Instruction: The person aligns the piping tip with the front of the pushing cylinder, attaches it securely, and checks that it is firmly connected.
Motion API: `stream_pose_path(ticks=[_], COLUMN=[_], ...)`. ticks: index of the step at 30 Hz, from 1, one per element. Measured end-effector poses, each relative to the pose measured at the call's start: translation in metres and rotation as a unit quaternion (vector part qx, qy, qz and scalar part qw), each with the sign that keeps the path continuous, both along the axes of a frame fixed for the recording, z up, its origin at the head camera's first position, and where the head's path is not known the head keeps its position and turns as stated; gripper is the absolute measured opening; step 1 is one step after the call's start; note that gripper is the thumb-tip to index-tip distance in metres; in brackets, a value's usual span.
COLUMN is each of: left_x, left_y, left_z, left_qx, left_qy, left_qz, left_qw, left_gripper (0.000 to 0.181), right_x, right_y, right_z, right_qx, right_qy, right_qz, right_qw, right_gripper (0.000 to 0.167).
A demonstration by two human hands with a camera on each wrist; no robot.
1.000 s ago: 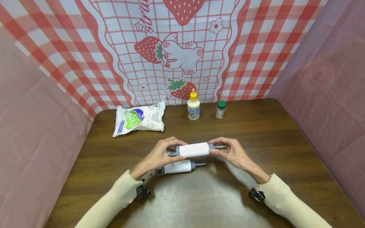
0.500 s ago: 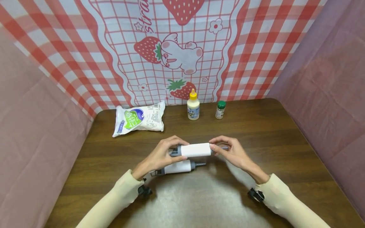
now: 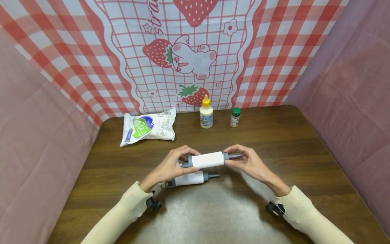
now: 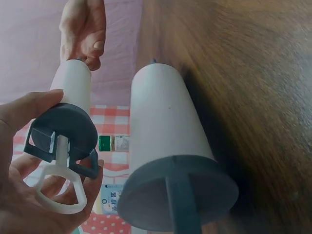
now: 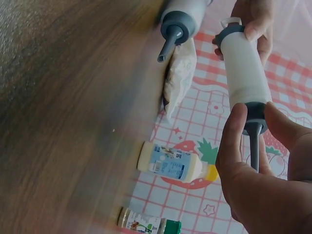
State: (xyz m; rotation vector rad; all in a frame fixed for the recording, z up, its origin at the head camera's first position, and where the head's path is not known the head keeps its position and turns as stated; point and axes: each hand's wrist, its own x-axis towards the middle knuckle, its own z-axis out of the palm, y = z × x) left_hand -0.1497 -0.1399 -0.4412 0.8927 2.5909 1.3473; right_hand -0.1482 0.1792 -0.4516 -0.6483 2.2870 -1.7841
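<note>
In the head view a large white syringe (image 3: 208, 160) with grey end caps is held level above the table. My left hand (image 3: 170, 164) grips its grey handle end, thumb and fingers on either side. My right hand (image 3: 250, 164) pinches the grey nozzle cap (image 5: 255, 113) at the other end, and the thin nozzle points back toward the palm. A white pull ring (image 4: 61, 192) sticks out at the handle end in the left wrist view. A second, similar syringe (image 3: 190, 178) lies on the table just in front, its nozzle pointing right.
On the brown wooden table (image 3: 268, 135) a white printed bag (image 3: 149, 128) lies at the back left. A yellow-capped squeeze bottle (image 3: 206, 117) and a small green-capped jar (image 3: 235, 118) stand upright near the checked cloth (image 3: 262, 78) at the back.
My right thumb and fingers moved forward over the nozzle cap, then back, and the nozzle shows more again. The held syringe shifted slightly right and returned. The second syringe stayed put.
</note>
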Motion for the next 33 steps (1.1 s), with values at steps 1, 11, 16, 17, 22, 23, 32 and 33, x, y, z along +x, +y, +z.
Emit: stream_pose_path(ticks=[1, 11, 16, 17, 22, 23, 32, 33], left_x=[-0.0002, 0.0014, 0.0030, 0.0033, 0.0030, 0.0027, -0.0004, -0.0006], left_y=[-0.0002, 0.0024, 0.0047, 0.0050, 0.0065, 0.0065, 0.0002, -0.0002], left_z=[0.0003, 0.0040, 0.0036, 0.0037, 0.0043, 0.0047, 0.0022, 0.0018], left_qx=[0.001, 0.012, 0.006, 0.005, 0.006, 0.007, 0.006, 0.006], left_qy=[-0.004, -0.035, -0.045, -0.047, -0.049, -0.048, -0.046, -0.046], left_qz=[0.000, -0.016, -0.028, -0.030, -0.026, -0.024, -0.003, -0.003], left_qw=[1.0000, 0.9992, 0.9986, 0.9984, 0.9984, 0.9985, 0.9989, 0.9989], left_gripper=[0.044, 0.044, 0.042, 0.042, 0.043, 0.043, 0.042, 0.041], right_x=[-0.0002, -0.0011, -0.0012, -0.0013, -0.0024, -0.0025, -0.0012, -0.0010], right_y=[0.0009, -0.0007, -0.0035, -0.0038, -0.0040, -0.0040, 0.0009, 0.0016], right_z=[0.0004, 0.0021, 0.0012, 0.0014, 0.0027, 0.0026, 0.0030, 0.0031], right_qx=[0.001, 0.005, 0.019, 0.020, 0.015, 0.012, 0.010, 0.012], right_qy=[0.001, -0.048, -0.037, -0.034, -0.015, -0.011, 0.008, 0.008], right_qz=[0.002, -0.008, -0.030, -0.033, -0.039, -0.038, -0.003, -0.001], right_qw=[1.0000, 0.9988, 0.9987, 0.9987, 0.9990, 0.9992, 0.9999, 0.9999], right_gripper=[0.034, 0.024, 0.026, 0.026, 0.021, 0.019, 0.036, 0.037])
